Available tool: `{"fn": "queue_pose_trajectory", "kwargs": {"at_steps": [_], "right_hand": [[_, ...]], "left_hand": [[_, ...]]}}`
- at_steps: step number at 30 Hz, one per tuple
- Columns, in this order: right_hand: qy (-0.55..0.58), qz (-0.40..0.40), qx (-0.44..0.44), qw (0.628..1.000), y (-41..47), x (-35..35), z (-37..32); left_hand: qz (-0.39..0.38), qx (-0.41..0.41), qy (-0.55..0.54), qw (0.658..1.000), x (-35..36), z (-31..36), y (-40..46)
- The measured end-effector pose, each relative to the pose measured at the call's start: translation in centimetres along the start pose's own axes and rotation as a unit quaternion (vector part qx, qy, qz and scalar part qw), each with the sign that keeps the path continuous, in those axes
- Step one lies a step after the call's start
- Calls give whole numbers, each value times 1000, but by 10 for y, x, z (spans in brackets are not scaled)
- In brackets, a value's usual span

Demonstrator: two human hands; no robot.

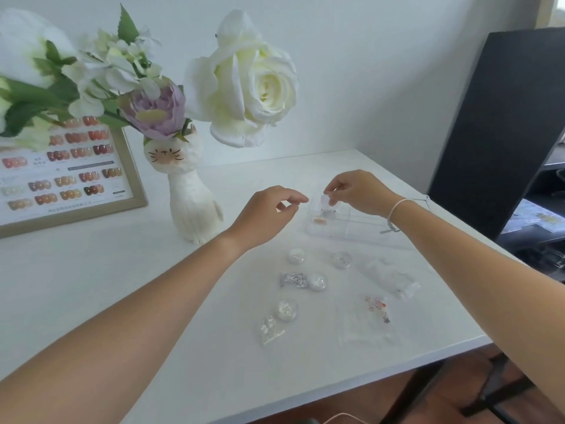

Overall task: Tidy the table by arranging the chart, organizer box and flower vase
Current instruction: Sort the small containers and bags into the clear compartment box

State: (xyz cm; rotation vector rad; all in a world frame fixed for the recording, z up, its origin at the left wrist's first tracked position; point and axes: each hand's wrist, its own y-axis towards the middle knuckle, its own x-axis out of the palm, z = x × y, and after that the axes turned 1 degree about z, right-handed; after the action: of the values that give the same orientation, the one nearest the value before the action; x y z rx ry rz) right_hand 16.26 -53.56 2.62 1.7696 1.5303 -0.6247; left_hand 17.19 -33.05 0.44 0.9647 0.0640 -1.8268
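Clear plastic: the right hand [356, 191] pinches a small packet [324, 199] above the organizer box [345, 220] on the white surface [122, 270], while the left hand [269, 212] hovers beside it, fingers loosely curled, holding nothing. Further left stands the cat-shaped flower vase [191, 194], with the framed nail colour chart [70, 175] leaning behind it; glitter pots [318, 281] and sachets lie near the front.

The chart [65, 175] runs off the left edge, and its top is covered by the leaves and blooms from the flower vase [189, 191], so a good few swatches can't be seen. Printed text on it is way too small to read. The organizer box [351, 220] is clear plastic on a white counter [91, 270], so its edges mostly vanish, and the right hand [357, 194] and wrist cover part of it. Whatever that hand pinches is too small and see-through to name. Contents of the little packets [367, 319] are just specks.
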Motion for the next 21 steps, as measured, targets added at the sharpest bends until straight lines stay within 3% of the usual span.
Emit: {"fn": "queue_pose_trajectory", "kwargs": {"at_steps": [4,7,11,17,21], "right_hand": [[-119,-29,-4,992,-4,7,-2],[-212,20,-24,977,-14,3,-1],[-170,83,-102,977,-33,3,-17],[-122,-72,-178,974,-75,30,-46],[-156,-162,-190,956,-87,54,-51]], "left_hand": [[-28,-5,-22,999,-16,3,-41],[-55,-10,-35,998,-25,2,-73],[-90,-16,-25,996,-31,-4,-107],[-120,-11,33,992,-28,-11,-138],[-132,-5,100,986,-24,-11,-146]]}}
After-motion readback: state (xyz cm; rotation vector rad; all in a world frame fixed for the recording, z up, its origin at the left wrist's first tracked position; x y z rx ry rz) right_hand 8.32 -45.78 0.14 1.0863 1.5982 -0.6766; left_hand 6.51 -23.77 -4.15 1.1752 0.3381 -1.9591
